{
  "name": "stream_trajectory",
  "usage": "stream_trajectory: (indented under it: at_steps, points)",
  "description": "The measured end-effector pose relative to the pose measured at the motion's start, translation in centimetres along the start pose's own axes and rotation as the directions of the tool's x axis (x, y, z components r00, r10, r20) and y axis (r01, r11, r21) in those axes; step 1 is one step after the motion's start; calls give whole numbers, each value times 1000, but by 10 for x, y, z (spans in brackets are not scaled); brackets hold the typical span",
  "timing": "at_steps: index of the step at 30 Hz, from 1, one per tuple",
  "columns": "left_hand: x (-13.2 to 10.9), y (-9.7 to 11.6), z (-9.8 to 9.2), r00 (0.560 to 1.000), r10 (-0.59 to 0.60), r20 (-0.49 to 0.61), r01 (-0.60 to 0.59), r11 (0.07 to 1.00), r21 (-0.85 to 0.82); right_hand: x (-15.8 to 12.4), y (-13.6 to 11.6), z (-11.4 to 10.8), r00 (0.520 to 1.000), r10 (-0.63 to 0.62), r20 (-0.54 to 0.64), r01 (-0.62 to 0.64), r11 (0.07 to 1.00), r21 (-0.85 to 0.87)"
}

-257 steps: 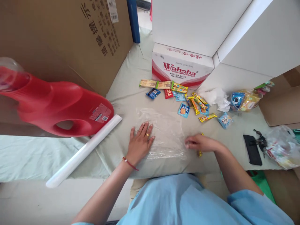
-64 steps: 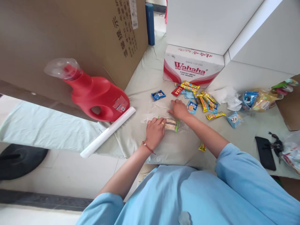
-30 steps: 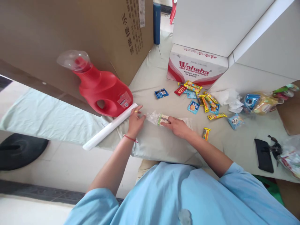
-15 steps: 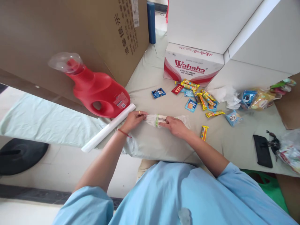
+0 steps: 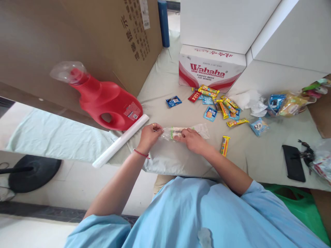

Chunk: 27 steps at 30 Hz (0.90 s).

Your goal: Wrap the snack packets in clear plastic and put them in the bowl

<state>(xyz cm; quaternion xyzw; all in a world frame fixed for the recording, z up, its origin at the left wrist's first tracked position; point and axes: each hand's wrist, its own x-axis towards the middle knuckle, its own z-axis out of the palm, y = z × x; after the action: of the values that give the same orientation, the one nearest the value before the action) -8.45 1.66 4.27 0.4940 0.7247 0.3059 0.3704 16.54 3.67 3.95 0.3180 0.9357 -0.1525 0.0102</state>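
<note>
A clear plastic-wrapped roll with a pale, green-edged label lies across the cloth in front of me; what is inside cannot be made out. My left hand is closed, pinching the crinkled wrapper at the roll's left end between thumb and fingers. Over the roll's middle, my right hand grips it, covering part of the label. The loose wrapper's right end sticks out beyond my right fingers. Close to my right forearm is a yellow snack stick. A white roll lies slanted left of my left hand.
A red detergent jug leans by a large cardboard box. Several yellow and blue snack packets lie before a Wahaba-printed carton. On the right are a black phone, keys and plastic bags.
My left hand has turned slightly and shifted a little at the wrapper's end. My right hand stays on the roll. The whole view has tilted slightly.
</note>
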Motion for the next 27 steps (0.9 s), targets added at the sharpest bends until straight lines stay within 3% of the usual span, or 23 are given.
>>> stream_trajectory:
  at_steps: [4,6,10,12,13,14,16,17,18,19,22,24,27]
  points:
    - [-4,12,21,999,-27,-33,20,975,-219,0,2,6,1000,-24,-18,25,999,46]
    - [-4,24,44,999,-8,-33,1,982,-191,-3,3,11,998,-28,-55,32,997,74]
    - [-16,39,87,988,154,-20,-151,983,102,-20,15,18,983,-96,-158,131,964,229]
    - [-32,38,99,952,304,29,-298,902,313,-34,26,21,974,-70,-213,144,925,351]
    - [-40,35,103,925,374,72,-368,830,418,-40,32,21,966,19,-256,87,913,399]
    - [-48,32,105,898,424,119,-423,755,501,-46,37,22,939,162,-305,-17,903,429]
    - [-61,26,107,866,466,183,-476,656,586,-53,45,24,786,479,-390,-302,849,434]
    - [-66,24,108,859,472,198,-485,630,606,-54,48,26,697,587,-412,-429,801,417]
    - [-68,22,108,859,472,201,-484,618,619,-55,49,27,638,649,-415,-519,760,391]
    - [-70,21,108,863,467,193,-475,616,629,-55,49,28,623,672,-401,-564,741,364]
    - [-70,21,107,881,452,137,-427,639,639,-54,49,30,685,637,-353,-528,768,362]
    - [-69,21,106,882,456,120,-421,648,635,-54,50,26,698,630,-341,-470,762,446]
    - [-66,19,102,864,471,175,-470,634,614,-47,53,8,708,673,-212,-433,652,622]
